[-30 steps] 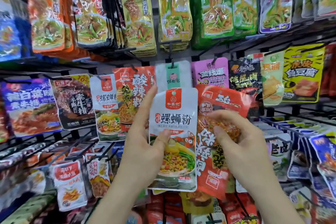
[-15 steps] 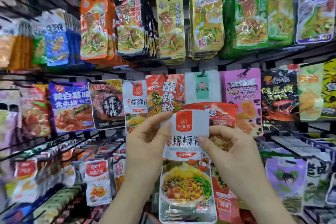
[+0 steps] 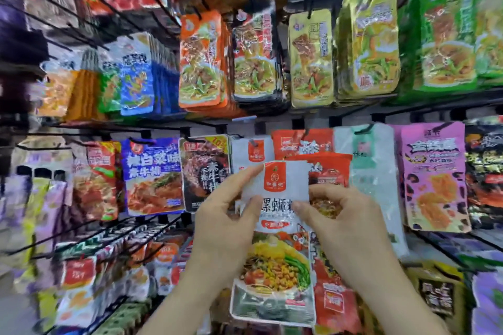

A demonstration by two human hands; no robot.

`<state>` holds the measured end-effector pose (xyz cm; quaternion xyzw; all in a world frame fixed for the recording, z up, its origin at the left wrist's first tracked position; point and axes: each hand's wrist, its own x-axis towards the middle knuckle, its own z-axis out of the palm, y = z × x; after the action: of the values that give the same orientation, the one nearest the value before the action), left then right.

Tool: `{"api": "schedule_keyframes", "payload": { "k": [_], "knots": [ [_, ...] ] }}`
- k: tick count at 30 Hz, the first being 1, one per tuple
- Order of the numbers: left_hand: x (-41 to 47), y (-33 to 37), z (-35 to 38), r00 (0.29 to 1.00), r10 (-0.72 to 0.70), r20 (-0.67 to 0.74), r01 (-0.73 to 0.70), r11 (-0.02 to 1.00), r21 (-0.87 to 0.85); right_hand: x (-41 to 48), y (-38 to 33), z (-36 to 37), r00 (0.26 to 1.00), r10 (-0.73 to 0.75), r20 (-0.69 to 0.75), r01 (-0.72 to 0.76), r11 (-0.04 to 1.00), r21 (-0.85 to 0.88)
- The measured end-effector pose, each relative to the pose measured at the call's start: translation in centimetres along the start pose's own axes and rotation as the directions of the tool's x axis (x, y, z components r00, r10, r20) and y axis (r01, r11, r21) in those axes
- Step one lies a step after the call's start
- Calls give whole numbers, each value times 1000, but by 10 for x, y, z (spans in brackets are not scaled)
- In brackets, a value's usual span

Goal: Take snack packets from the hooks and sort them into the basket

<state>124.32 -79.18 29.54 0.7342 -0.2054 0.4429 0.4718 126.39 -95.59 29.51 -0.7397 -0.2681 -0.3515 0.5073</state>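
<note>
Pinching the white packet near its top between thumbs and fingers, left hand and right hand held it at lower centre, seemingly off the hooks. The next move was probably carrying it down to the unseen basket.

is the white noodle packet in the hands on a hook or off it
Off. The left hand and right hand pinch the white packet near its top, and no hook wire crosses its top edge.

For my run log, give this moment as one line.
left hand: grips white packet; right hand: pinches red packet; state: both unhooked
</note>
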Motion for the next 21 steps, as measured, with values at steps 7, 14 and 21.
{"api": "schedule_keyframes", "payload": {
  "k": [7,14,21],
  "knots": [
    [67,-36,-22,999,16,-46,-18,999,-30,14,-5,25,985,6,-172,-32,988,-148],
    [73,-48,-24,984,165,61,-172,977,127,7,-5,30,976,-11,-217,-47,965,-258],
    [70,-54,-20,991,120,52,-125,986,112,2,-6,23,976,7,-219,-65,964,-259]
  ]
}}
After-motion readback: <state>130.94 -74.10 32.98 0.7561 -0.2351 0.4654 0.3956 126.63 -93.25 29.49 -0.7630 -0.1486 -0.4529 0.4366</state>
